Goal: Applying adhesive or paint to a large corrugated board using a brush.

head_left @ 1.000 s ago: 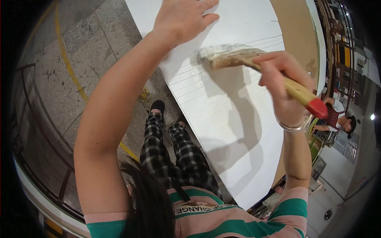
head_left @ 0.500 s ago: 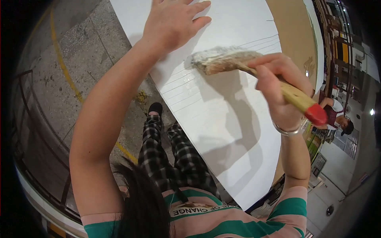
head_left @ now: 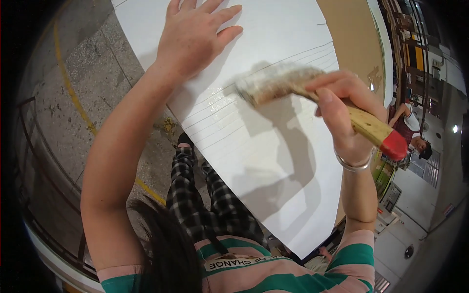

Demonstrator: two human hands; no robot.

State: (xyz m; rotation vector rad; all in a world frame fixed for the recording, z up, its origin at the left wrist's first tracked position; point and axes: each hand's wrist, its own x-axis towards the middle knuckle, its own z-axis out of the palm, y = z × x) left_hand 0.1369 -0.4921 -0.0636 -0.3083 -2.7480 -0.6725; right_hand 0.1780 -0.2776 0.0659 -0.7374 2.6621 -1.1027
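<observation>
My right hand [head_left: 349, 107] is closed round the wooden handle of a wide paintbrush [head_left: 373, 132], whose butt end is red. Its pale, whitish bristles are blurred and hover over or touch the white sheet [head_left: 254, 161]; I cannot tell which. My left hand [head_left: 195, 36] lies flat on the sheet with its fingers spread, further away and to the left of the brush. Parallel dark lines run across the sheet, with a wet shine among them near the bristles. The shadow of my right arm and the brush falls across the sheet.
Brown board [head_left: 354, 39] shows along the sheet's right side. On the left is a grey floor [head_left: 93, 53] with a yellow line and dark metal rails [head_left: 53, 141]. Another person [head_left: 413, 132] is at the far right, near shelving [head_left: 417, 53].
In the picture, the sheet and my left hand have shifted a little to the left. The brush is tilted slightly differently and its bristles are more blurred. Both hands keep the same posture.
</observation>
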